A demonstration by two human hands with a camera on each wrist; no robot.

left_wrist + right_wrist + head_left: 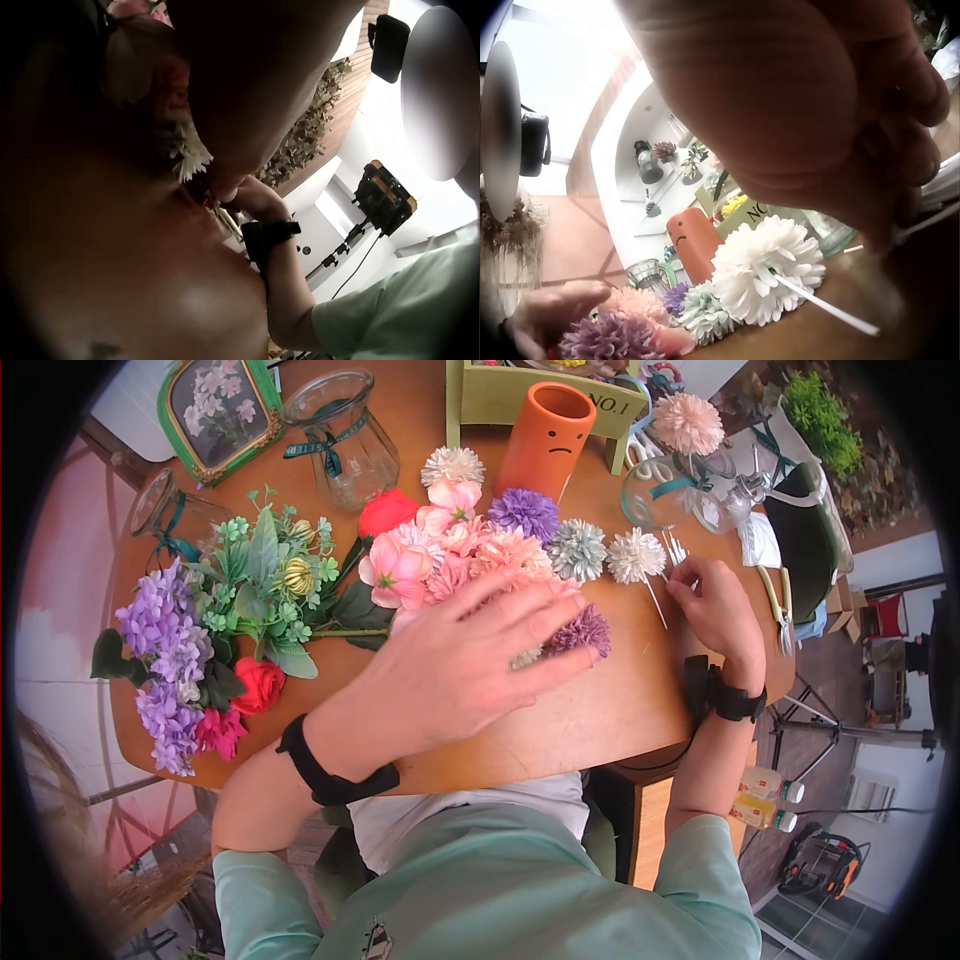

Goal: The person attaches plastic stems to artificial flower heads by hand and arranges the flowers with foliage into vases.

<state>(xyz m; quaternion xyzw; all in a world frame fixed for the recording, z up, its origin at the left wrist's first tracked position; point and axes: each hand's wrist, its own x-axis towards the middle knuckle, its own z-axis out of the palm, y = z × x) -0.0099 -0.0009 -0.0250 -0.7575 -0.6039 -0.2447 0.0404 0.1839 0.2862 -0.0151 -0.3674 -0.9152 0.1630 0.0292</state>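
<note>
My left hand (445, 655) lies across the pink artificial flowers (455, 545), its fingers extended and spread over the blooms; the thumb and palm are hidden. A mauve pompom flower (580, 632) shows beyond its fingertips. At the table's right side my right hand (718, 605) has its fingers curled, thumb and fingertips pinching at thin white sticks (930, 214). Just left of that hand is a white pompom flower (636, 555), with a white stem (825, 304) sticking out of its back. Grey-green (577, 550) and purple (525, 515) pompom flowers sit in the same row.
Purple hydrangeas (165, 625), a red rose (258, 685) and greenery (265, 560) lie at the left. Behind stand a glass vase (345, 450), a green picture frame (220, 415) and an orange sad-face cup (552, 440). Pliers (778, 605) lie at the right edge.
</note>
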